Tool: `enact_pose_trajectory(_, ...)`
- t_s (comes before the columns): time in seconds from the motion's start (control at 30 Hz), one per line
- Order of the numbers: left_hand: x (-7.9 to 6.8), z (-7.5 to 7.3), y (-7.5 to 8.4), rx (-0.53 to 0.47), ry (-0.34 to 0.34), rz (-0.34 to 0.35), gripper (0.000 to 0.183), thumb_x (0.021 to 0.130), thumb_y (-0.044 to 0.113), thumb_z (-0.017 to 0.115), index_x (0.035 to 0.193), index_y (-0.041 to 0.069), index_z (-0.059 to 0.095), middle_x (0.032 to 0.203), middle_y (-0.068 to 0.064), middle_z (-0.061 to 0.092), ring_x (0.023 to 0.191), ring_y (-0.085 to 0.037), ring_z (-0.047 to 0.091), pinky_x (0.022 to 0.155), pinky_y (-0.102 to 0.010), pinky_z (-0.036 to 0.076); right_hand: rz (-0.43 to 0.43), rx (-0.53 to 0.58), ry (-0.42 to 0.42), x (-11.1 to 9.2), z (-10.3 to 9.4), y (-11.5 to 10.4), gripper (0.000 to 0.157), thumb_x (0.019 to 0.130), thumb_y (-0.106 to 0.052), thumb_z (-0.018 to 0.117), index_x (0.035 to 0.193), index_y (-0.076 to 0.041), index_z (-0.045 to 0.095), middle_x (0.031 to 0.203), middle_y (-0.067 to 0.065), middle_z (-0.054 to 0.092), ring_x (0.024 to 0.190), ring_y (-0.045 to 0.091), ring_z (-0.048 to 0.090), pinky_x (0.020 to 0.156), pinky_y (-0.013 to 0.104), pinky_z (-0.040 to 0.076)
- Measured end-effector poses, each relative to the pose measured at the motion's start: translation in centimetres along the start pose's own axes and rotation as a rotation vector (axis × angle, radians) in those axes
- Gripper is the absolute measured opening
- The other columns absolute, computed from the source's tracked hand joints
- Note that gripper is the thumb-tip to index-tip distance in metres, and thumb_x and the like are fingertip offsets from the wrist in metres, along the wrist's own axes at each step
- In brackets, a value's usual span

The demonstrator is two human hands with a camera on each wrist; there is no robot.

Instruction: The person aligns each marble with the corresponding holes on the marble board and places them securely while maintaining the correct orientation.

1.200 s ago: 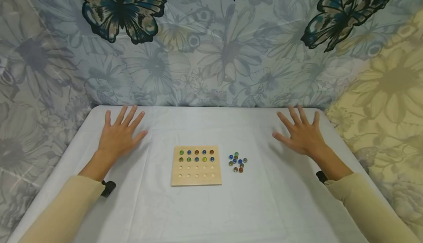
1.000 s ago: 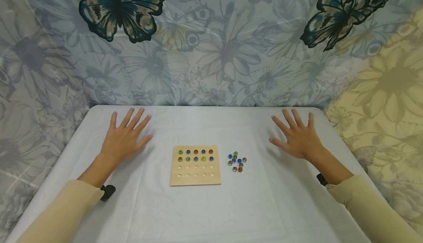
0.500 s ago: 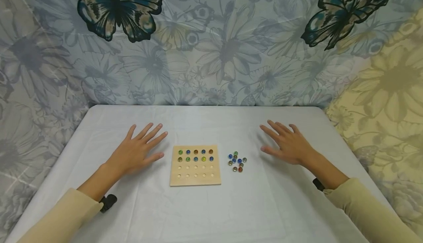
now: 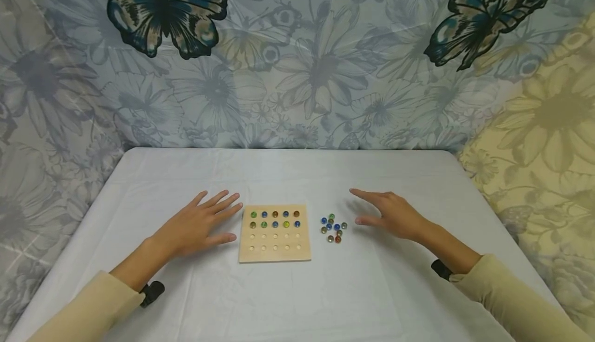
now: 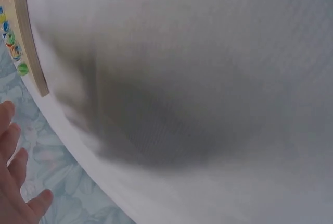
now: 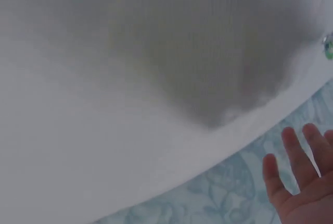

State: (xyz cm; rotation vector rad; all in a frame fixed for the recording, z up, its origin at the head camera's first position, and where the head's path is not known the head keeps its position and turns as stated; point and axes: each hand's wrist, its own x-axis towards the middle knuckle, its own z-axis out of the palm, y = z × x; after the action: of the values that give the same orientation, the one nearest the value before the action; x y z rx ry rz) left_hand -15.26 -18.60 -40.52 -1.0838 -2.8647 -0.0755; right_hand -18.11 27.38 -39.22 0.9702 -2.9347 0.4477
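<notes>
Left hand (image 4: pixel 195 231) and right hand (image 4: pixel 401 216), both empty, flank the board (image 4: pixel 269 255), roughly midway between the worktop's (image 4: pixel 288 306) side edges.
Left fingers spread by the board's far left corner; right thumb and forefinger parted, near the loose marbles (image 4: pixel 337 227). A light pinch should prevent rolling.

board (image 4: pixel 281 242), marbles (image 4: pixel 337 227) on white table (image 4: pixel 288 306)

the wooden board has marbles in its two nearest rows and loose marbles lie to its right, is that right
No: the marbles on the wooden board fill its two farthest rows, not the nearest ones, as the head view shows. The rest holds.
</notes>
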Motion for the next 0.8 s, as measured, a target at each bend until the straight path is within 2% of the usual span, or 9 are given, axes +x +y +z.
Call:
enact_pose_trajectory(0.07, 0.0, 0.2, 0.1, -0.01, 0.002, 0.012, 0.072, 0.088, 0.064, 0.041, 0.144, 0.021, 0.035, 0.15, 0.001, 0.028, 0.138, -0.022, 0.023, 0.107, -0.054, 0.018, 0.019, 0.057, -0.018, 0.1, 0.4, -0.5, 0.067, 0.08, -0.047, 0.067, 0.138, -0.019, 0.046, 0.129, -0.002, 0.055, 0.113, 0.019, 0.056, 0.091, 0.045, 0.045)
enact_pose_trajectory(0.23, 0.0, 0.8, 0.4, -0.038, -0.001, 0.033, 0.072, 0.087, 0.064, 0.044, 0.144, 0.021, 0.036, 0.149, 0.001, 0.03, 0.136, -0.022, 0.026, 0.106, -0.054, 0.02, 0.002, 0.171, -0.027, 0.4, 1.3, -1.1, 0.063, 0.077, -0.033, 0.074, 0.134, -0.016, 0.051, 0.125, -0.004, 0.059, 0.116, 0.014, 0.053, 0.093, 0.04, 0.045)
enact_pose_trajectory(0.47, 0.0, 1.4, 0.7, -0.076, -0.012, 0.068, 0.072, 0.086, 0.062, 0.048, 0.142, 0.018, 0.039, 0.148, -0.001, 0.033, 0.135, -0.024, 0.029, 0.106, -0.053, 0.023, -0.081, 0.324, -0.02, 0.8, 1.0, -1.1, 0.06, 0.076, -0.021, 0.077, 0.129, -0.008, 0.054, 0.111, 0.002, 0.066, 0.1, 0.017, 0.062, 0.083, 0.044, 0.048)
enact_pose_trajectory(0.8, 0.1, 1.8, 0.9, -0.097, -0.053, 0.059, 0.077, 0.085, 0.066, 0.044, 0.144, 0.019, 0.035, 0.149, 0.002, 0.029, 0.137, -0.021, 0.025, 0.108, -0.051, 0.019, -0.08, 0.392, -0.083, 1.3, 1.6, -1.0, 0.048, 0.079, -0.009, 0.073, 0.124, -0.005, 0.057, 0.104, 0.001, 0.069, 0.094, 0.014, 0.064, 0.077, 0.037, 0.05)
